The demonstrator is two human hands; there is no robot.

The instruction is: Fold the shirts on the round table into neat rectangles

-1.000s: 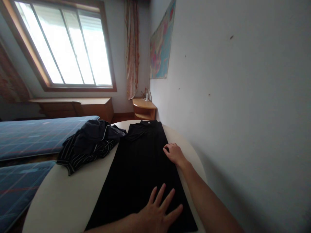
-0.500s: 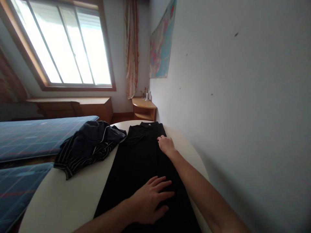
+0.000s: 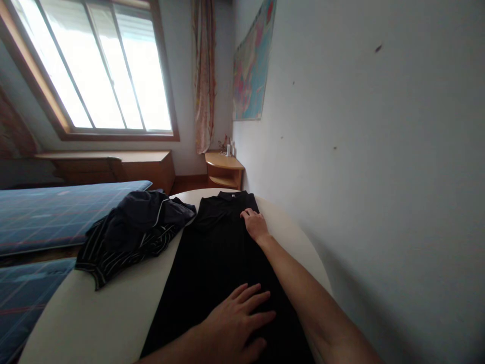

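A black collared shirt (image 3: 212,263) lies stretched out lengthwise, its collar at the far end and a sleeve laid over its left side. My left hand (image 3: 242,318) is over the near part of the shirt, palm down with fingers spread, holding nothing. Farther up, near the right shoulder, my right hand (image 3: 254,224) rests on the cloth. Its fingers are slightly bent and apart, and no cloth shows gripped between them.
Beneath the shirt is a round white table (image 3: 98,318). A heap of dark and striped clothes (image 3: 136,227) sits at its left. Blue plaid mattresses (image 3: 68,212) adjoin on the left; a wall (image 3: 379,177) runs along the right. A corner shelf (image 3: 224,163) stands beyond.
My right hand has shifted slightly left over the upper shirt. My left hand has come a little nearer to me, fingers still spread. The sleeve area looks flatter.
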